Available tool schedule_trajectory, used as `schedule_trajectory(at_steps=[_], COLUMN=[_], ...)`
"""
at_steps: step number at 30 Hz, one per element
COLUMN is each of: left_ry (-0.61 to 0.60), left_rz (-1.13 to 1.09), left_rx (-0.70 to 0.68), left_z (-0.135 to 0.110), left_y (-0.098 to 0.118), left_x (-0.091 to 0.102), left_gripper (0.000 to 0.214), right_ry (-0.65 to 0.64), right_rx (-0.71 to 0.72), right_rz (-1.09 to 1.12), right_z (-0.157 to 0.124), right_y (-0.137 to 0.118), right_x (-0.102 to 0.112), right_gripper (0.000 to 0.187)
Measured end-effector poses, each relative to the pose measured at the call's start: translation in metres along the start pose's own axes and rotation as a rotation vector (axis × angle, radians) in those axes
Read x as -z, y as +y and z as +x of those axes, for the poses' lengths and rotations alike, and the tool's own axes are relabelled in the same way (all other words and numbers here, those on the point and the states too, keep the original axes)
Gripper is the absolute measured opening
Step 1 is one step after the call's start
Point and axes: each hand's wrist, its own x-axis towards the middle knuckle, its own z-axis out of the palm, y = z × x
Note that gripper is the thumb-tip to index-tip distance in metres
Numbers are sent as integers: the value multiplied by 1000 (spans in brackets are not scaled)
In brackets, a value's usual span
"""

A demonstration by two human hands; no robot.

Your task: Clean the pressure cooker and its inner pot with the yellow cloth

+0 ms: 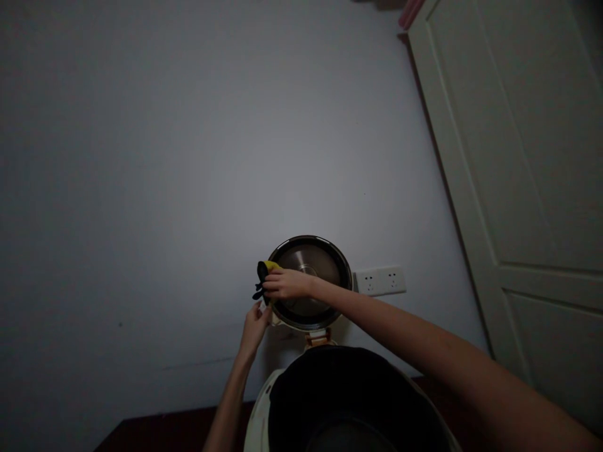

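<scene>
A white rice cooker (258, 419) stands open below me, its dark inner pot (348, 395) facing up. Its round lid (313, 263) is raised upright, the metal inner face toward me. My right hand (285, 284) reaches across the lid's left rim, fingers closed on a yellow and black cloth (264, 273) pressed there. My left hand (254, 326) sits just below, fingers curled against the lid's lower left edge. The room is dim.
A plain wall fills the background. A white double socket (380, 280) is fixed on the wall right of the lid. A pale panelled door (518, 188) stands at the right. The cooker rests on a dark brown tabletop (155, 433).
</scene>
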Motion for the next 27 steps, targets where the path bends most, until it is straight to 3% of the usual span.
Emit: schedule_trajectory(at_steps=[5,10,15,21,27], left_ry=[-65,-74,-74,-92,-96], left_rz=[136,179,207,240,279], left_rx=[-112,-168,-186,-200,-205], left_z=[-2,-6,-4,-3,-3], left_y=[-4,-1,-1,2,5], left_x=[2,1,2,1,0], left_gripper=[45,41,40,45,47], right_ry=[-52,-130,-198,-278,-359], right_rx=[48,-33,-148,-374,-571], right_rz=[-16,-45,-71,-110,-105], right_z=[7,-8,-32,-83,-118], right_y=[23,55,68,67,41], right_x=[-5,5,20,41,50], right_gripper=[17,17,17,25,28])
